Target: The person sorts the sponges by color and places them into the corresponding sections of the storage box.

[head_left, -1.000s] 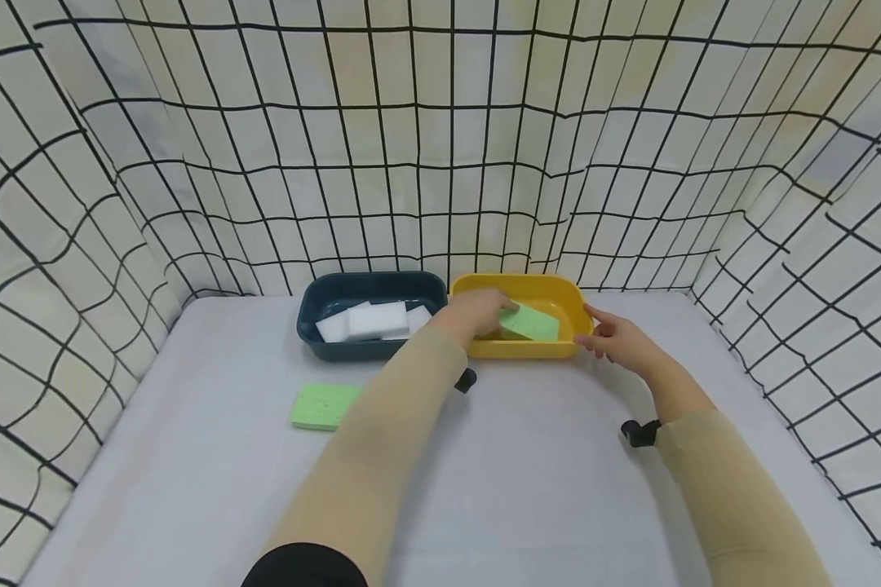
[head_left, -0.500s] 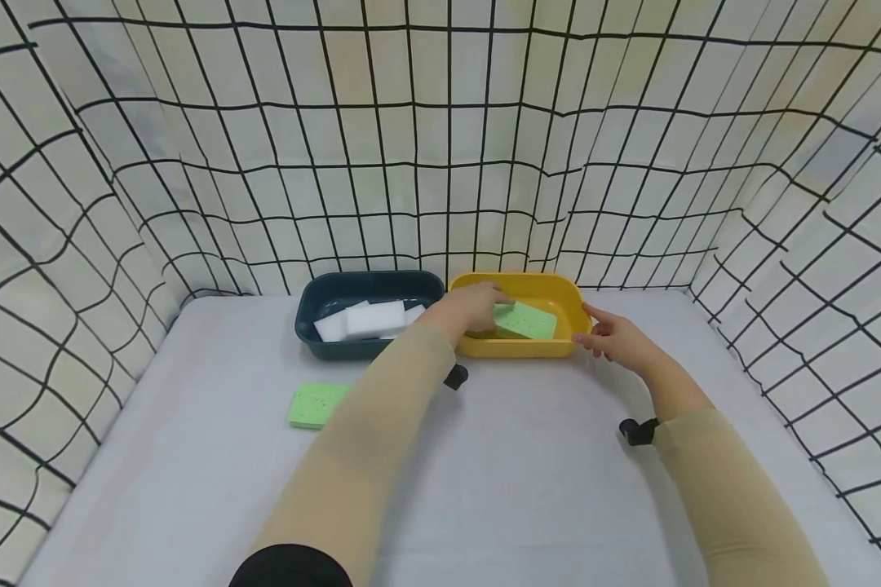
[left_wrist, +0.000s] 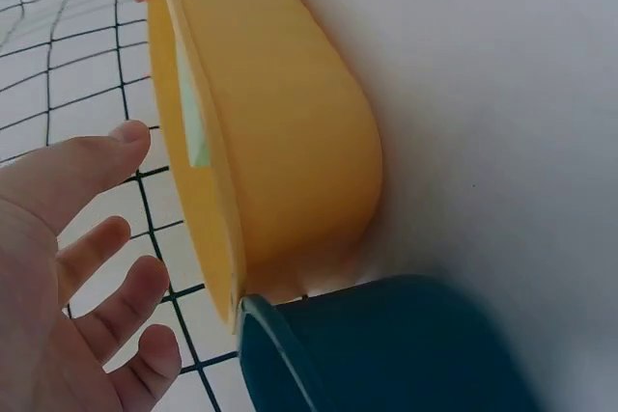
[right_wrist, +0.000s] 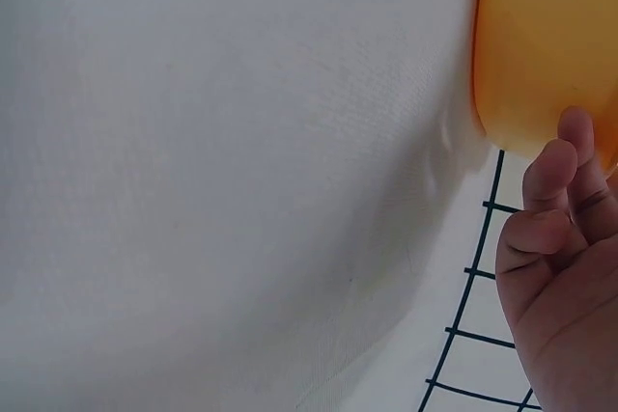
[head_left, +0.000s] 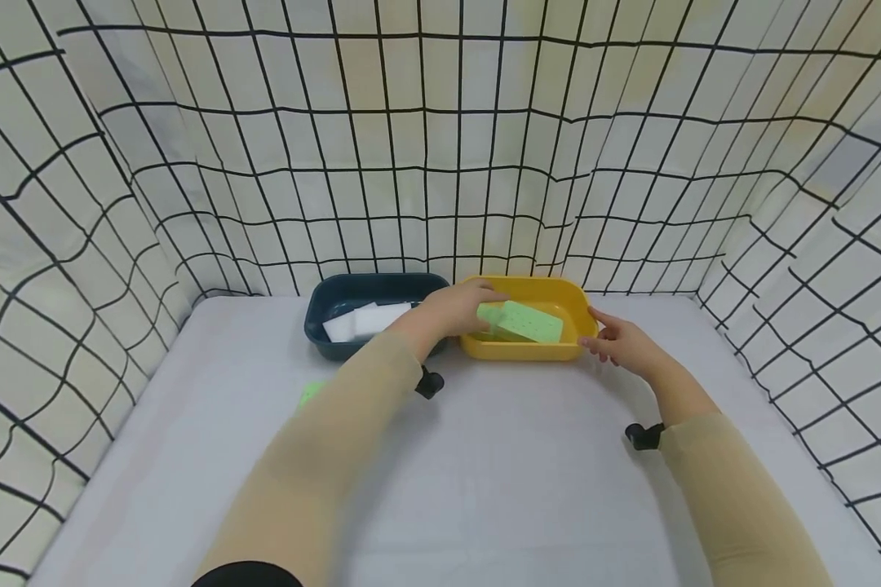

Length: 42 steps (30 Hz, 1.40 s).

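Observation:
In the head view my left hand (head_left: 453, 310) hovers over the left end of a yellow plastic tub (head_left: 521, 351). Its fingers are loosely bent and the left wrist view shows nothing in its grasp. Green speckled sponges (head_left: 530, 321) lie in the tub, one tilted over another. My right hand (head_left: 627, 346) holds the tub's right end at the rim. From the right wrist view, bent fingers (right_wrist: 552, 173) meet the outer wall; the thumb is hidden there. Another green sponge (head_left: 311, 393) lies on the table, mostly covered by my left forearm.
A dark blue tub (head_left: 338, 352) with several white sponge blocks (head_left: 367, 320) stands against the yellow tub's left side. Black grid netting (head_left: 440, 170) over white cloth encloses the back and sides. White cloth (head_left: 514, 473) covers the table.
My left hand has drawn leftward off the green sponge inside the yellow tub, and its forearm now covers more of the sponge on the table. The right hand keeps its place.

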Each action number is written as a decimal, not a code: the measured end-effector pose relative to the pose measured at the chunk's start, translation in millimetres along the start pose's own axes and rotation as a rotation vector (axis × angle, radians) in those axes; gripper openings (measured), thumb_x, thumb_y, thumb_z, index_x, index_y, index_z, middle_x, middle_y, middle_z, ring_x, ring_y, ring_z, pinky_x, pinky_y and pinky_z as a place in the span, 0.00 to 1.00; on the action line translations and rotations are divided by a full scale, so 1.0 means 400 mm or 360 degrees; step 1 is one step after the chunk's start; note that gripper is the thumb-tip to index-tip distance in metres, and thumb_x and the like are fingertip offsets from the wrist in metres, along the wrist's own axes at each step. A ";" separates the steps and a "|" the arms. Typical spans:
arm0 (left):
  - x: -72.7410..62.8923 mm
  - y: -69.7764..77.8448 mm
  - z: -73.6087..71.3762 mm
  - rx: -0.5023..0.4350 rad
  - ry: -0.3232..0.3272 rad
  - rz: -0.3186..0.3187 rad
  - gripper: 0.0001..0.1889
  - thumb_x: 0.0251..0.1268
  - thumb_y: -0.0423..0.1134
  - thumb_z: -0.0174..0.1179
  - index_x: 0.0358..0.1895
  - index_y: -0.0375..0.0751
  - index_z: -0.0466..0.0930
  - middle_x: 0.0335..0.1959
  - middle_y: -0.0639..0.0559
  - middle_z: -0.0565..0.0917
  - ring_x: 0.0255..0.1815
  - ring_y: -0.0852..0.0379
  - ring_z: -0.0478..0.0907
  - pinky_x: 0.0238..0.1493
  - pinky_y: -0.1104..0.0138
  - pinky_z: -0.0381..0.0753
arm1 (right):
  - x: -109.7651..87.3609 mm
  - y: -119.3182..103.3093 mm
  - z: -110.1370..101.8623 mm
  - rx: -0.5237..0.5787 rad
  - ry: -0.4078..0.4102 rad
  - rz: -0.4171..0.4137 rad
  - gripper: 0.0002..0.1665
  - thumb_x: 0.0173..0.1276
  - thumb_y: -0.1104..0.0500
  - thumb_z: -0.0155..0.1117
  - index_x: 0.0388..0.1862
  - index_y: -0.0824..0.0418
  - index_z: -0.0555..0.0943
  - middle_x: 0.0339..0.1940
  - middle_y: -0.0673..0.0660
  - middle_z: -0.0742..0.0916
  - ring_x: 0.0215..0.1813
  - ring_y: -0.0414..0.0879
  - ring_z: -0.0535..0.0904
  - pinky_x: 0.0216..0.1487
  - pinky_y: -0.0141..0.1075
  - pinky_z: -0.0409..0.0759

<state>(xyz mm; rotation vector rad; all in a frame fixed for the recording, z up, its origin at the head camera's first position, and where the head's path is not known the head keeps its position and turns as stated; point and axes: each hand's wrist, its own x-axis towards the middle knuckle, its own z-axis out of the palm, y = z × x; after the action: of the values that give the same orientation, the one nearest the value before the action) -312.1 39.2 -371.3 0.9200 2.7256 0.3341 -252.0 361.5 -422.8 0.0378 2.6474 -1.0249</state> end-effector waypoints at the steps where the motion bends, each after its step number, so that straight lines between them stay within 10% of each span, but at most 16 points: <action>1: -0.010 -0.003 -0.001 -0.0009 0.0009 0.0006 0.33 0.69 0.49 0.63 0.75 0.68 0.62 0.78 0.55 0.58 0.73 0.49 0.62 0.70 0.50 0.65 | 0.000 0.001 0.001 -0.0001 -0.0001 0.0001 0.51 0.70 0.38 0.62 0.83 0.47 0.47 0.40 0.61 0.81 0.39 0.55 0.74 0.42 0.39 0.73; 21: -0.293 -0.090 -0.017 0.0140 0.0064 0.0129 0.33 0.65 0.51 0.66 0.73 0.69 0.66 0.69 0.58 0.70 0.67 0.55 0.70 0.62 0.56 0.76 | -0.002 0.013 0.002 -0.0028 0.0011 -0.0004 0.51 0.71 0.38 0.61 0.83 0.48 0.47 0.39 0.61 0.82 0.39 0.55 0.75 0.41 0.38 0.74; 34: -0.533 -0.234 0.019 0.0060 0.0041 -0.0066 0.32 0.65 0.49 0.66 0.72 0.60 0.70 0.70 0.50 0.71 0.68 0.45 0.70 0.61 0.46 0.74 | -0.001 0.006 0.000 -0.0032 -0.0017 0.0004 0.53 0.70 0.37 0.61 0.83 0.49 0.46 0.39 0.60 0.82 0.38 0.53 0.74 0.40 0.38 0.74; 42: -0.624 -0.292 0.035 -0.0004 0.0122 -0.0167 0.32 0.62 0.45 0.69 0.70 0.56 0.73 0.67 0.46 0.74 0.67 0.41 0.70 0.59 0.43 0.74 | -0.008 -0.002 0.004 -0.0035 -0.0031 0.0005 0.51 0.71 0.39 0.61 0.83 0.50 0.46 0.39 0.61 0.82 0.39 0.54 0.75 0.41 0.38 0.74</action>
<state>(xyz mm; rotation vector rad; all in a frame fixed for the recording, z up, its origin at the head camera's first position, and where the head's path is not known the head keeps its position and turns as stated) -181.0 -203.6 -379.5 0.7754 2.8297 0.3593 -248.8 360.1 -422.6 0.0274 2.6398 -0.9901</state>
